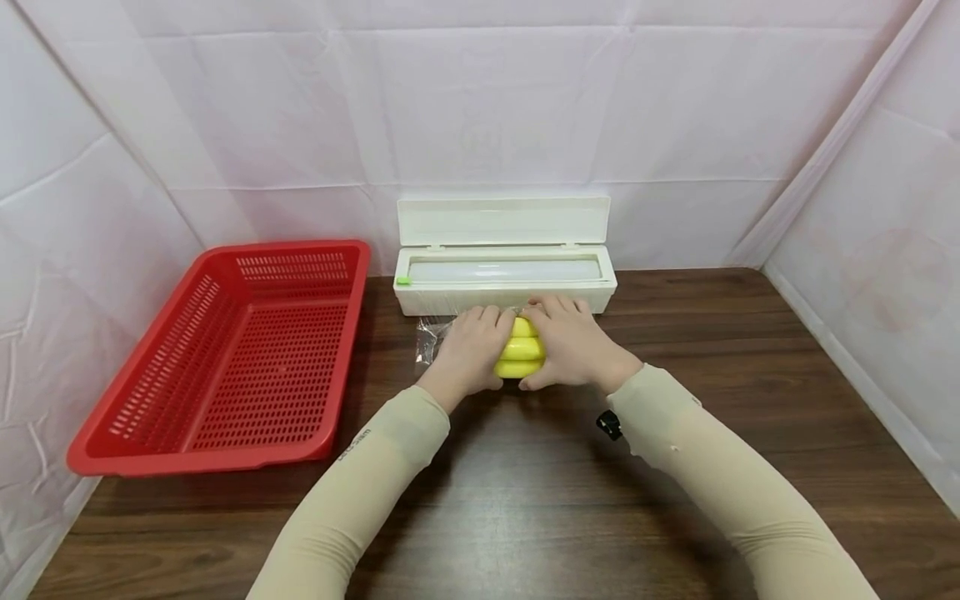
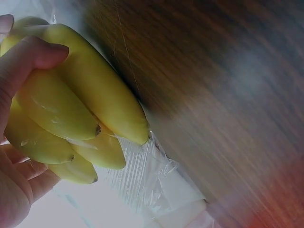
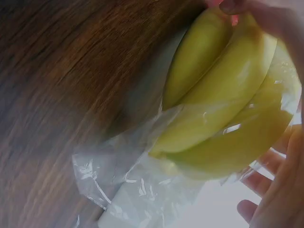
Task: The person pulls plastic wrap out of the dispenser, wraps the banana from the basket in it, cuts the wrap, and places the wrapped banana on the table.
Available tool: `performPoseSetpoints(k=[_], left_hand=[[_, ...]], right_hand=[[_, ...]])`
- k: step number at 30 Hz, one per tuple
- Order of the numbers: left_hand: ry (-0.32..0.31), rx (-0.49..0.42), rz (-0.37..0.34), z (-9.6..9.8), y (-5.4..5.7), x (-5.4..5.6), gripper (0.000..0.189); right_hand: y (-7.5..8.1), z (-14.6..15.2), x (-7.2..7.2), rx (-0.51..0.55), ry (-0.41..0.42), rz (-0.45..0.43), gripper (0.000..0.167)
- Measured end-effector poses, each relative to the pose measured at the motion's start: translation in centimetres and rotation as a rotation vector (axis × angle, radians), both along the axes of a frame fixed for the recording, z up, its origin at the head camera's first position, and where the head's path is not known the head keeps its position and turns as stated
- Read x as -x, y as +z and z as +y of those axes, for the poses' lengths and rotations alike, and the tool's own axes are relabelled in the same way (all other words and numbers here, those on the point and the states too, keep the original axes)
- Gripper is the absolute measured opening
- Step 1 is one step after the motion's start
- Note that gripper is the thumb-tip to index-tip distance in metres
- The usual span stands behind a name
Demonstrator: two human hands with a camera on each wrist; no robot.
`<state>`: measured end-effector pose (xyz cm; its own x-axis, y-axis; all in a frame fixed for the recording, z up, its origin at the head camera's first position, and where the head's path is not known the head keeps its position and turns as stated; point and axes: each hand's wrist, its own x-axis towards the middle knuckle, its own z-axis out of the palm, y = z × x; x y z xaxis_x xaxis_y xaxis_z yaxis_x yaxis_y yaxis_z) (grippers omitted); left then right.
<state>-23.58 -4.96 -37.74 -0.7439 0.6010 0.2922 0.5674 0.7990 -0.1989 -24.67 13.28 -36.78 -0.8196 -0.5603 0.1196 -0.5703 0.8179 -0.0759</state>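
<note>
A bunch of yellow bananas (image 1: 520, 350) lies in front of the white cling film dispenser (image 1: 502, 298). My left hand (image 1: 471, 350) grips the bunch from its left side, thumb (image 2: 50, 56) across the top bananas in the left wrist view. From the other side my right hand (image 1: 576, 343) holds it, fingers (image 3: 270, 161) spread along the far side. Clear cling film (image 3: 142, 183) lies over part of the bananas and sticks out in a wrinkled sheet beyond their tips. Some film also shows left of my left hand, by the dispenser's front.
The dispenser's lid (image 1: 502, 221) stands raised, showing the roll (image 1: 502, 271) inside, with a small green slider (image 1: 403, 281) at its left end. A red perforated basket (image 1: 341, 367) stands on the left of the dark wooden table (image 1: 525, 500). White sheeting (image 1: 480, 108) walls the table in.
</note>
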Motion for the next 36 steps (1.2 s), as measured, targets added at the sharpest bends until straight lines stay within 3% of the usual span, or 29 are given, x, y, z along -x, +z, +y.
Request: performPoseSetpoints(k=[7,14,22,32,36], left_hand=[[0.006,-0.026,-0.035,-0.1,0.2,0.2,0.09],[0.006,-0.087,-0.092,-0.4,0.5,0.7,0.09],[0.002,-0.128,-0.161,-0.8,0.5,1.0,0.09],[0.009,-0.197,-0.293,-0.9,1.6,0.7,0.086],[0.001,-0.237,-0.345,-1.1,1.8,0.8,0.084]], right_hand=[[-0.8,-0.6,-0.3,-0.012,0.035,0.079,0.11],[-1.0,-0.8,0.0,0.018,0.061,0.125,0.092],[-0.8,-0.3,0.1,0.156,0.065,0.041,0.09],[-0.6,0.6,0.2,0.264,0.065,-0.032,0.09],[-0.5,0.7,0.2,0.328,0.069,-0.072,0.081]])
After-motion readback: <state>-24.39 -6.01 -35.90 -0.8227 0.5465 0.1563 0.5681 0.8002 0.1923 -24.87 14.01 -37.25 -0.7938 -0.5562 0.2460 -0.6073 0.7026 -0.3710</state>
